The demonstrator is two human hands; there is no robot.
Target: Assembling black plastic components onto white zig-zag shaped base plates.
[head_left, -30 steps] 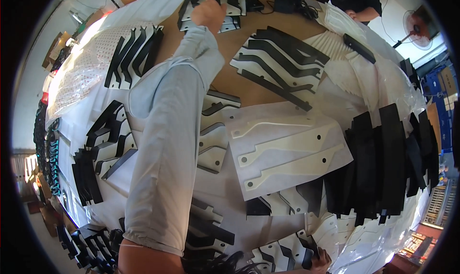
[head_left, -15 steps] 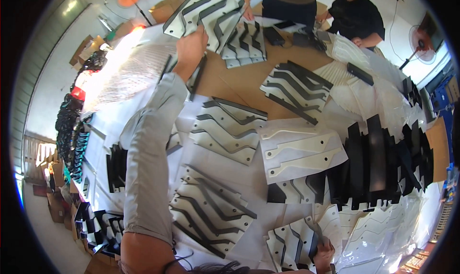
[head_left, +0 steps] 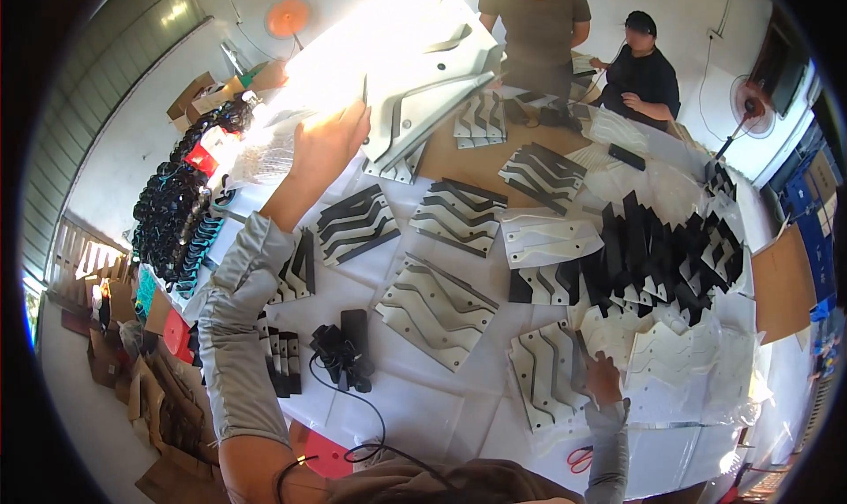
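My left hand (head_left: 331, 142) is closed on the lower left edge of a white panel with grey wavy strips and small holes (head_left: 441, 85). The panel is tilted up above the far table, its upper left washed out by glare. At the front right, my right hand (head_left: 605, 380) has its fingers curled at the edge of another strip panel (head_left: 549, 376), around what looks like a dark strip (head_left: 582, 345); its fingertips are partly hidden. More such panels lie between the hands, including a dark-edged one (head_left: 357, 224) and a larger pale one (head_left: 437, 314).
Black strips (head_left: 657, 248) are heaped at the right, beside wrapped white sheets (head_left: 675, 354). A black device with a cable (head_left: 342, 354) and red scissors (head_left: 580, 459) lie near me. Black bundles (head_left: 181, 186) line the left edge. Two people are across the table.
My left hand has lifted its panel higher and tilted it into the bright light. The view has swung up, showing more room and the black device. My right hand stays by its panel.
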